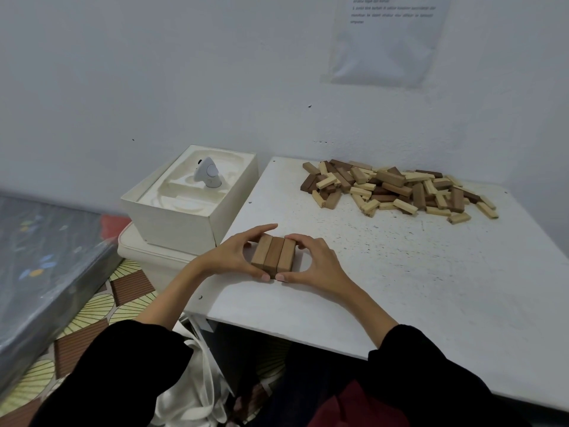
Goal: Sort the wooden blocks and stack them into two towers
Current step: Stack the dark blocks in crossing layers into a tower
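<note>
White speckled surface (pixel 415 272), near edge cut off at lower right. Loose pile of light and dark wooden blocks (pixel 400 189) at far right corner; lower blocks hidden, count unclear. Open white box with moulded tray (pixel 191 195) just off left edge. Row of three mid-brown wooden blocks (pixel 272 255) near left edge, side by side, touching. Left hand (pixel 231 257) and right hand (pixel 314 263): each grip narrow, pressing the row's ends; row's near ends partly hidden by thumbs.
</note>
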A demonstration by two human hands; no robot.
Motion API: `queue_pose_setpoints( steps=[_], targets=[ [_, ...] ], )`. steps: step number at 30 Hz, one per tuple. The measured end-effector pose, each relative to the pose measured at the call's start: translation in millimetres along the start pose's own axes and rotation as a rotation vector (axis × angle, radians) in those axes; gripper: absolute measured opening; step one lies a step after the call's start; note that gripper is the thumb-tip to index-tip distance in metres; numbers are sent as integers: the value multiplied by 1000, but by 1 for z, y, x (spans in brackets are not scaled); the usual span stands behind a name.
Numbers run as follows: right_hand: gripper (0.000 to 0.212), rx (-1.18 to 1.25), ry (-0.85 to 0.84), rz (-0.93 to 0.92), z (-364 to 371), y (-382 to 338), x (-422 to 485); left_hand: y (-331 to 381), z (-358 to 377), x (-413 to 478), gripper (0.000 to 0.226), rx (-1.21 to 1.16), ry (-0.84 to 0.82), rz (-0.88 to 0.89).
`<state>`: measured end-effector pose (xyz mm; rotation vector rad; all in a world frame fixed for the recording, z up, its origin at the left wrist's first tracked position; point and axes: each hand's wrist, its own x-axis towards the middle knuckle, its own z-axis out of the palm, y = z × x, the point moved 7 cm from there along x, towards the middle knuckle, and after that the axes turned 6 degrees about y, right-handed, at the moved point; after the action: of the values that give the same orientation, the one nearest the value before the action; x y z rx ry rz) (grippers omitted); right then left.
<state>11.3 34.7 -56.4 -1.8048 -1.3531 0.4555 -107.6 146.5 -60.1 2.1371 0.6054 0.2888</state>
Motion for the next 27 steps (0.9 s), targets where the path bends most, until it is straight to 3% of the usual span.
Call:
queue_pose_setpoints(
  steps=[6, 15, 21, 27],
  targets=[
    [77, -7, 15, -5, 1, 2, 1, 0, 0, 3, 106, -3, -20, 0],
    [74, -20, 29, -23, 2, 2, 3, 5, 2, 2, 92, -32, -12, 12],
    [92, -37, 2, 14, -2, 1, -1, -3, 1, 0, 110, -11, -17, -4],
    [97, -21, -8, 30, 0, 5, -4, -7, -2, 1, 106, -21, -18, -17]
  ],
)
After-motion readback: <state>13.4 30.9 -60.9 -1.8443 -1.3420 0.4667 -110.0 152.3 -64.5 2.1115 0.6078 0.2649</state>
